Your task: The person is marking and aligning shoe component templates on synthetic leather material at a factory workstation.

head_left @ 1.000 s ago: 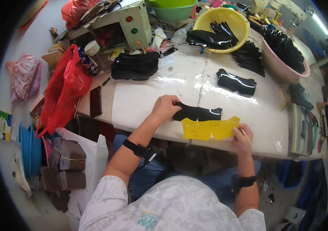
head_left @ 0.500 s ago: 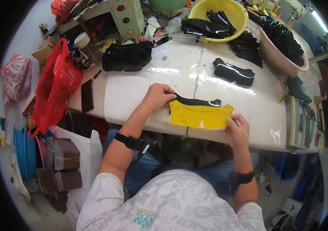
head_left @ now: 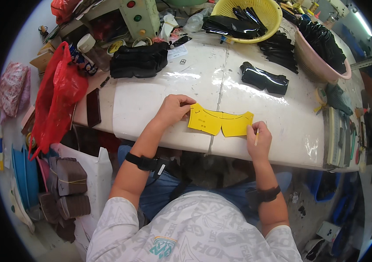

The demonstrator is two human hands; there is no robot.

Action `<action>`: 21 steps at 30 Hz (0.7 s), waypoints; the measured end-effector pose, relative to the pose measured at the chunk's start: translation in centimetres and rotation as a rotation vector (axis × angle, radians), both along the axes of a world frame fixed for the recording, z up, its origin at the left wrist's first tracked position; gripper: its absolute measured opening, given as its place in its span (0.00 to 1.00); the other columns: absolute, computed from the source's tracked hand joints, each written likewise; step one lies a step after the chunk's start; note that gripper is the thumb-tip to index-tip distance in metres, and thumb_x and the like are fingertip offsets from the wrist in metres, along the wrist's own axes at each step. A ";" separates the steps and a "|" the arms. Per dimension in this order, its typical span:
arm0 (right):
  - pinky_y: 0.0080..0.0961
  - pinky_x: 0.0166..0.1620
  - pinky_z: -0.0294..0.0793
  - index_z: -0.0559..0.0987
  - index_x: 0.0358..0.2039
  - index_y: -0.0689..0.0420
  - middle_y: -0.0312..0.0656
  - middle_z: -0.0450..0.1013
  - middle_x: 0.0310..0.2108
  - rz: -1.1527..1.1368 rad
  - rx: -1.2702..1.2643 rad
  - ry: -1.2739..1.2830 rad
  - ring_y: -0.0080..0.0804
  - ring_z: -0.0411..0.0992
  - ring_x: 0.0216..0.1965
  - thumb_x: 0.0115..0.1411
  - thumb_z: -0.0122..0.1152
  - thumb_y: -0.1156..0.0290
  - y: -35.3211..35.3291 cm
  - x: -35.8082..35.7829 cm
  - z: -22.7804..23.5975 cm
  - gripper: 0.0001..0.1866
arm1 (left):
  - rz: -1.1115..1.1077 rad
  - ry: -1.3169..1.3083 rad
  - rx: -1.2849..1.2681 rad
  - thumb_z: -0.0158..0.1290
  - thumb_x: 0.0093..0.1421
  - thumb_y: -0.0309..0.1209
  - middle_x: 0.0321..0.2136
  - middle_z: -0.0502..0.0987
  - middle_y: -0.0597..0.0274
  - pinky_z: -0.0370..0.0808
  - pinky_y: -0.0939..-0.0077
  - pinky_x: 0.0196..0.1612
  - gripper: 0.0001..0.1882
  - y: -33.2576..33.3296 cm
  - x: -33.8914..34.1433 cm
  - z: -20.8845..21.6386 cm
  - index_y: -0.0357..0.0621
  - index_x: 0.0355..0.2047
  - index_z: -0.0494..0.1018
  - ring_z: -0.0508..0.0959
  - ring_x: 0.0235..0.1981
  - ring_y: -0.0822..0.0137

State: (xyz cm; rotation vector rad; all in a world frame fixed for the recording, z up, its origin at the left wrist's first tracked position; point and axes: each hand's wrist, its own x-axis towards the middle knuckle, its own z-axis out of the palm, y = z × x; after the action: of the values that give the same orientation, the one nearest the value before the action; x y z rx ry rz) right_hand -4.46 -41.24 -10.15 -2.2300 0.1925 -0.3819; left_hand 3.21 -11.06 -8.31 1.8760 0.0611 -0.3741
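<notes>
A yellow pattern template [head_left: 207,121] with a notch in its lower edge lies close to the table's front edge. My left hand [head_left: 175,109] pinches its upper left corner, fingers closed. At its right end, my right hand [head_left: 259,139] is closed on the edge with thumb and fingers. A thin pale pencil-like stick [head_left: 256,139] also sits in that right hand. Any black piece under the template is now hidden. Beyond, on the white table [head_left: 151,98], rests a stack of glossy black pieces [head_left: 264,79].
Farther left lies a pile of black pieces [head_left: 140,60], near a phone [head_left: 93,107] and a red plastic bag [head_left: 57,96]. A yellow basket [head_left: 277,19] and a pink basin [head_left: 321,72] hold more black pieces. Rulers [head_left: 339,137] line the right side.
The template has shifted slightly left and up, covering the black strip that showed along its top edge. My right hand has moved left with it; my left hand still grips the left corner.
</notes>
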 end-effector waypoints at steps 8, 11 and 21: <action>0.41 0.32 0.76 0.77 0.29 0.60 0.52 0.77 0.22 -0.002 -0.035 0.008 0.53 0.78 0.25 0.61 0.64 0.72 0.0 0.2 -0.3 0.06 | 0.002 -0.415 0.335 0.56 0.62 0.20 0.31 0.84 0.59 0.79 0.80 0.37 0.07 -0.5 -1.5 -0.2 0.33 0.39 0.81 0.81 0.31 0.76; 0.44 0.31 0.75 0.77 0.29 0.59 0.53 0.76 0.22 0.002 -0.063 -0.001 0.56 0.78 0.25 0.60 0.65 0.71 0.6 0.2 -0.3 0.07 | 0.083 -0.354 0.206 0.57 0.61 0.20 0.30 0.84 0.59 0.78 0.79 0.37 0.07 0.1 -1.8 -1.1 0.33 0.39 0.81 0.81 0.30 0.74; 0.46 0.31 0.75 0.76 0.29 0.58 0.54 0.76 0.21 -0.029 -0.141 0.009 0.58 0.77 0.25 0.60 0.64 0.71 0.9 0.2 0.0 0.07 | 0.091 -1.020 0.389 0.60 0.55 0.21 0.44 0.81 0.55 0.76 0.64 0.48 0.10 -0.8 -3.9 1.1 0.41 0.38 0.83 0.81 0.45 0.55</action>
State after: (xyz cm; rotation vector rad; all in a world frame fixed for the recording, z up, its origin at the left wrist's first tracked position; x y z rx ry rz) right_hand -4.31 -40.30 -10.15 -2.3703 0.2088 -0.4131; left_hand -0.68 -11.89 -7.16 2.2317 -0.4968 0.7253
